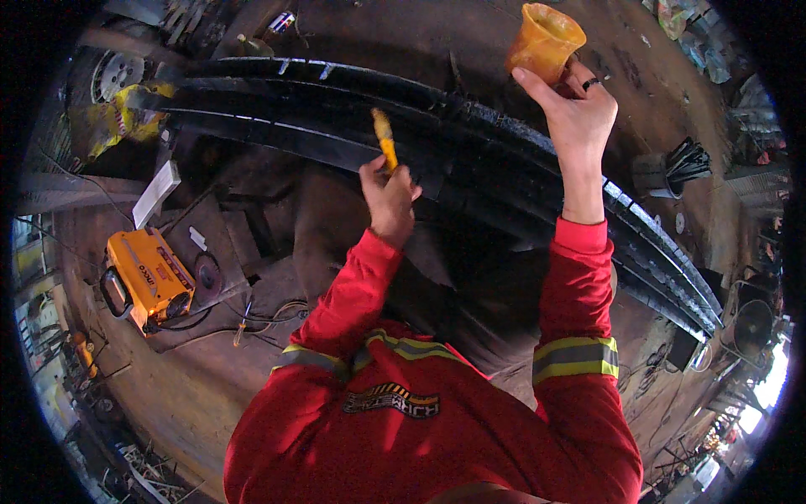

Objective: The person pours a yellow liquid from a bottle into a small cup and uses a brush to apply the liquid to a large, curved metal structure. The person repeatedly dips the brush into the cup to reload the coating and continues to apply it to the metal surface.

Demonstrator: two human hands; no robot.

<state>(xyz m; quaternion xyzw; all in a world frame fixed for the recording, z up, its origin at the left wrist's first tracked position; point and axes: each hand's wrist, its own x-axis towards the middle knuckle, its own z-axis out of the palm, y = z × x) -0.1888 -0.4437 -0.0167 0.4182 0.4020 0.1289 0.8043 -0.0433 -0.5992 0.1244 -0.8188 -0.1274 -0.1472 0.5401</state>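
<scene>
My left hand [389, 204] is closed around the yellow handle of a paintbrush [387, 149]. The bristle end points up and away, above long black metal beams [336, 139] that curve across the view from left to right. In my right hand [581, 118] is a translucent orange-yellow cup [544, 46], gripped between thumb and fingers over the far side of the beams. Its mouth faces up and its rim looks bent; the contents cannot be made out.
An orange machine with a handle [149, 275] stands at left, beside a round disc [208, 275] and loose cables [285, 312]. A bucket [655, 174] of dark rods stands at right. At far left lies a yellow bag [138, 118]; a small can [282, 23] lies beyond the beams.
</scene>
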